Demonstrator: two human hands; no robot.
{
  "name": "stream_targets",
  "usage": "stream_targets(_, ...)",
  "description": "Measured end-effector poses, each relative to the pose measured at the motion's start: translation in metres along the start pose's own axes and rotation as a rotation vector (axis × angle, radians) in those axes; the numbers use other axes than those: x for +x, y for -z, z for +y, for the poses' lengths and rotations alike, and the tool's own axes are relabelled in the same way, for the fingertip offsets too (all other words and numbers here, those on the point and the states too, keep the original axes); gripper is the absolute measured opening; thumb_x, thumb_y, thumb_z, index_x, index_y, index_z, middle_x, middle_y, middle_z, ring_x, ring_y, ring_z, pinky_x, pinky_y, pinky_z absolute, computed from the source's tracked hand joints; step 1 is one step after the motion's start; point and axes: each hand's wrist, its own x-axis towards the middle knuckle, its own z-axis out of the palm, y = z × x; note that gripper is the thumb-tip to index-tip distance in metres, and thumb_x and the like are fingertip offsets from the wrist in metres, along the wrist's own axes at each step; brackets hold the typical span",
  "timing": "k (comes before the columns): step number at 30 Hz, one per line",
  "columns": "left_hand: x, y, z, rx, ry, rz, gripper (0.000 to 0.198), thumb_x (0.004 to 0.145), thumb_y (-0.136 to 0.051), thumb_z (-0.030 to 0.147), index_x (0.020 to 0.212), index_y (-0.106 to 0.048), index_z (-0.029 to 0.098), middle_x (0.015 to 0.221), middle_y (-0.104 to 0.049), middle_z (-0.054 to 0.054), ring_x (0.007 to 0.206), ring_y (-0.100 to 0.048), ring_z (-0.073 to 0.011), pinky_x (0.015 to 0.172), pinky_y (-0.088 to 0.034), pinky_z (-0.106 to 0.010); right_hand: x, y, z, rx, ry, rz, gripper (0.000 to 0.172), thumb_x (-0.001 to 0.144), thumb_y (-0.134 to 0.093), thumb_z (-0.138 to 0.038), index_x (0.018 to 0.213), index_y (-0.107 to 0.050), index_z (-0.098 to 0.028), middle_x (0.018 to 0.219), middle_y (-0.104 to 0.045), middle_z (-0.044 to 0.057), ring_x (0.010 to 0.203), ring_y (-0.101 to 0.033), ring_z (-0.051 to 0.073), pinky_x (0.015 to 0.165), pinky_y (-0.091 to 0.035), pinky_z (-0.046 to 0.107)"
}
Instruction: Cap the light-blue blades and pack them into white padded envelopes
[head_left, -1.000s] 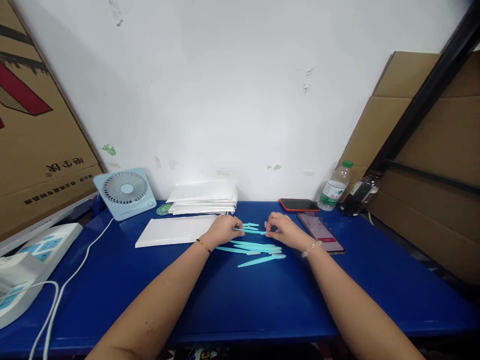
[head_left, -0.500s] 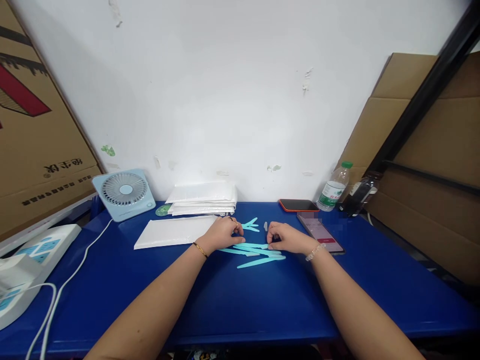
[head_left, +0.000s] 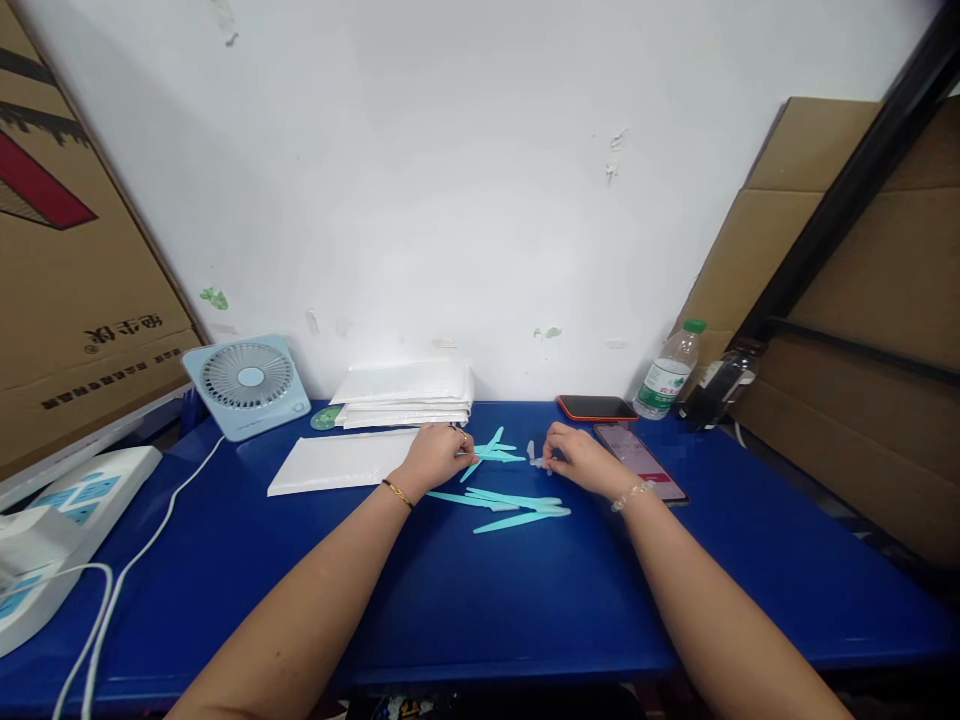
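My left hand (head_left: 435, 455) rests on the blue table (head_left: 480, 600) with its fingers closed on the end of a light blue plastic stick (head_left: 484, 452) that tilts up to the right. My right hand (head_left: 576, 458) pinches a small clear cap (head_left: 534, 455) just right of that stick. A loose bundle of several more light blue sticks (head_left: 510, 505) lies on the table just in front of both hands.
A flat white package (head_left: 341, 462) lies left of my left hand, and a stack of white bags (head_left: 409, 392) stands behind it by the wall. A phone (head_left: 641, 462), an orange-edged phone (head_left: 596, 407) and a water bottle (head_left: 667, 375) are at the right; a small fan (head_left: 246, 385) at the left.
Both hands left the bundle of sticks and moved back a little. My left hand took up a stick near the back and tilted it; my right hand went to the small clear cap.
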Motion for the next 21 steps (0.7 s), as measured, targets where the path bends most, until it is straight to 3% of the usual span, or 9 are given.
stream_targets(3,-0.002,0.002,-0.004,-0.025,0.052,0.036,0.020,0.078,-0.062,0.043,0.087,-0.069,0.027,0.087,-0.068,0.000,0.089,-0.057,-0.0201,0.076,-0.035,-0.030,-0.003,0.003,0.005,0.059,-0.053,0.041,0.008,0.079,-0.062,-0.026,0.075,-0.062,-0.019,0.089,-0.056,0.002,0.072,-0.055,0.013,0.069,-0.042,0.026)
stream_targets(5,-0.004,0.004,0.000,-0.047,0.012,0.052,0.026,0.075,-0.064,0.045,0.094,-0.067,0.028,0.091,-0.066,0.000,0.091,-0.056,-0.0202,0.078,-0.035,-0.030,-0.005,0.005,0.002,0.141,-0.049,0.019,0.012,0.080,-0.062,-0.030,0.076,-0.064,-0.019,0.089,-0.056,0.002,0.072,-0.055,0.013,0.067,-0.042,0.025)
stream_targets(11,-0.009,0.004,0.021,-0.139,-0.231,-0.172,0.022,0.074,-0.066,0.046,0.082,-0.068,0.025,0.083,-0.065,0.001,0.086,-0.056,-0.0168,0.076,-0.032,-0.029,-0.012,0.010,-0.016,0.234,0.023,-0.302,0.012,0.075,-0.066,-0.030,0.076,-0.069,-0.019,0.084,-0.057,0.002,0.070,-0.054,0.014,0.062,-0.041,0.025)
stream_targets(14,-0.009,0.002,0.025,-0.138,-0.217,-0.212,0.017,0.077,-0.064,0.039,0.076,-0.067,0.022,0.079,-0.066,0.001,0.084,-0.056,-0.0164,0.074,-0.031,-0.029,-0.013,0.012,-0.021,0.215,0.021,-0.365,0.012,0.072,-0.068,-0.030,0.076,-0.069,-0.018,0.084,-0.056,0.003,0.070,-0.053,0.014,0.061,-0.040,0.025)
stream_targets(21,-0.007,0.003,0.020,-0.168,-0.152,-0.209,0.015,0.078,-0.062,0.034,0.074,-0.065,0.020,0.075,-0.066,0.002,0.072,-0.057,-0.0136,0.068,-0.033,-0.026,-0.013,0.008,-0.014,0.193,-0.010,-0.372,0.008,0.071,-0.062,-0.019,0.077,-0.066,-0.017,0.086,-0.055,0.003,0.068,-0.052,0.013,0.059,-0.041,0.024)
